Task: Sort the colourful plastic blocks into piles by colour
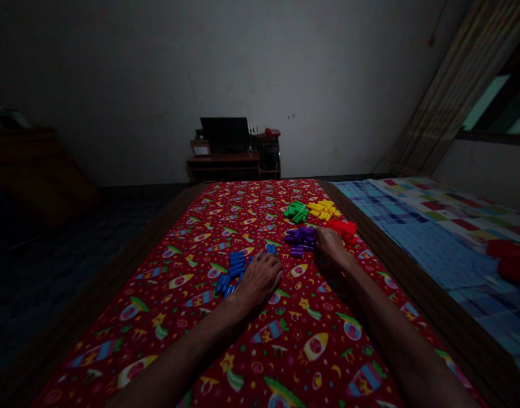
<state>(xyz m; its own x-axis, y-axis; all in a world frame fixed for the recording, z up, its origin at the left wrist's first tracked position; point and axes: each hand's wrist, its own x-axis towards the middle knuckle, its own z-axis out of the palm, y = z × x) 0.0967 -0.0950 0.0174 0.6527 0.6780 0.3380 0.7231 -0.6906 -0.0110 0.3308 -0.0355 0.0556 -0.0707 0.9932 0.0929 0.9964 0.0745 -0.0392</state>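
Note:
My left hand (262, 276) lies palm down over part of a group of blue plastic pieces (237, 259), small and tube-shaped. Its fingers are stretched forward, with some blue pieces showing beyond the fingertips and others left of the wrist. Against the right side of a heap of purple pieces (300, 238) rests my right hand (330, 245). Its fingers bend down and are mostly out of sight, so a grip cannot be made out. Just past that hand is a pile of red pieces (344, 229). Farther off, green pieces (297, 211) lie beside yellow pieces (324, 209).
A red patterned cloth (268, 351) covers the long surface under my hands, with a brown border (430, 294). To the right is a bed with a blue checked sheet (430, 232). A desk (224, 160) with a dark monitor (225, 134) stands against the far wall.

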